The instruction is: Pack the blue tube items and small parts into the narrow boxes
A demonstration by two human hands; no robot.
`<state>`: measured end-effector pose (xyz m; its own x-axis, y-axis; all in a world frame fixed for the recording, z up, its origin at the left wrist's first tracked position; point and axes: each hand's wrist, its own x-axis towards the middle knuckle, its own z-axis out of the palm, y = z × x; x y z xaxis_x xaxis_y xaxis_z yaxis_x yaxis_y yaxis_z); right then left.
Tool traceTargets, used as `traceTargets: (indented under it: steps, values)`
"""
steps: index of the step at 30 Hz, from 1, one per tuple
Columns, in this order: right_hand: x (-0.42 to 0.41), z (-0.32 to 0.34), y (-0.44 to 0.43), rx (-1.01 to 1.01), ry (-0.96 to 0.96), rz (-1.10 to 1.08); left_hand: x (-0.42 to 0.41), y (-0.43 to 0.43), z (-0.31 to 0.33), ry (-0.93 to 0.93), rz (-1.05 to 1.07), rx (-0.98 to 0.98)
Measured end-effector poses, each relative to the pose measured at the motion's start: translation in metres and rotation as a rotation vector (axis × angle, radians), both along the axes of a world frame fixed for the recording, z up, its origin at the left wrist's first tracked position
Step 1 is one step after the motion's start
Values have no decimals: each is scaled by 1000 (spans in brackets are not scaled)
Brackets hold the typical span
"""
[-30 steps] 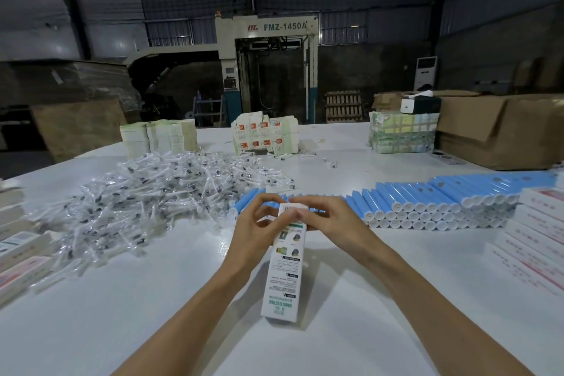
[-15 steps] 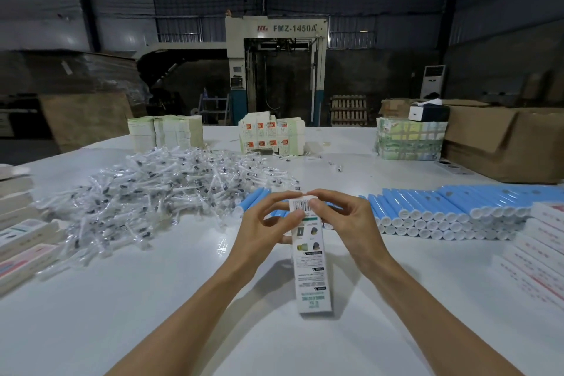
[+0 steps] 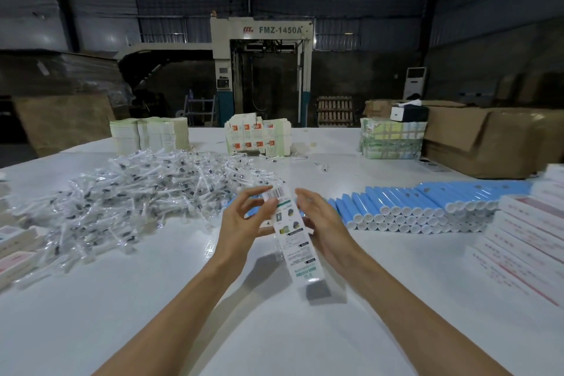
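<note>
Since the earlier frame the narrow box [image 3: 293,241] has been tipped, so that its near end is swung toward the right edge of the bench [image 3: 122,314]. The right grip [image 3: 323,223] has been loosened from the barcoded far end.

Head view: the box is held over the middle of the bench, between the two grips. A shadow is seen under its near end, so it is judged to be lifted clear of the surface. Its long axis runs from the barcoded end, high and away, down to the near end, low and rightward. The left grip [image 3: 241,220] is closed on the upper end in a pinch. The right grip is spread loose along the box's right side, and whether any weight is borne by it cannot be told.

The blue tubes [image 3: 412,204] are laid in a stacked row toward the right edge, just beyond the right grip. The small parts [image 3: 146,192] are heaped toward the left edge, nearer the left grip. Finished boxes [image 3: 518,232] are stacked at the right edge. Whether the held box is filled cannot be seen. If it is, a set-down rightward by the right grip is judged the shorter path.
</note>
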<state>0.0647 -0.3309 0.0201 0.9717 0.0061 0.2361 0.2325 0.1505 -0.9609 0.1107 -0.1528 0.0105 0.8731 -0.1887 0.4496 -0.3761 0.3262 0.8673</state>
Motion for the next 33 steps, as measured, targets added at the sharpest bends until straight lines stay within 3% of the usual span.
traceTargets:
  steps: [4, 7, 12, 16, 19, 22, 27, 30, 33]
  values:
    - [-13, -5, -1, 46, 123, 271, 3, 4, -2, 3, 39, -73]
    - [-23, 1, -3, -23, 109, 213, 4, 2, -6, -74, 67, -13]
    - [-44, 23, -48, -436, -42, -200, 6, -8, -18, -200, 58, 215]
    - [-73, 58, -121, -706, -93, -536, 7, -10, -29, -489, 123, 471]
    - [-95, 83, -183, -1030, -73, -815, 10, -12, -35, -610, 126, 602]
    - [-118, 102, -237, -1297, -19, -1034, 11, -15, -37, -687, 134, 680]
    - [-146, 138, -311, -1547, 145, -1316, 9, -13, -37, -767, 142, 687]
    - [-156, 149, -343, -1657, 294, -1377, 11, -13, -38, -789, 151, 688]
    - [-162, 150, -362, -1644, 425, -1359, 16, -12, -41, -795, 151, 699]
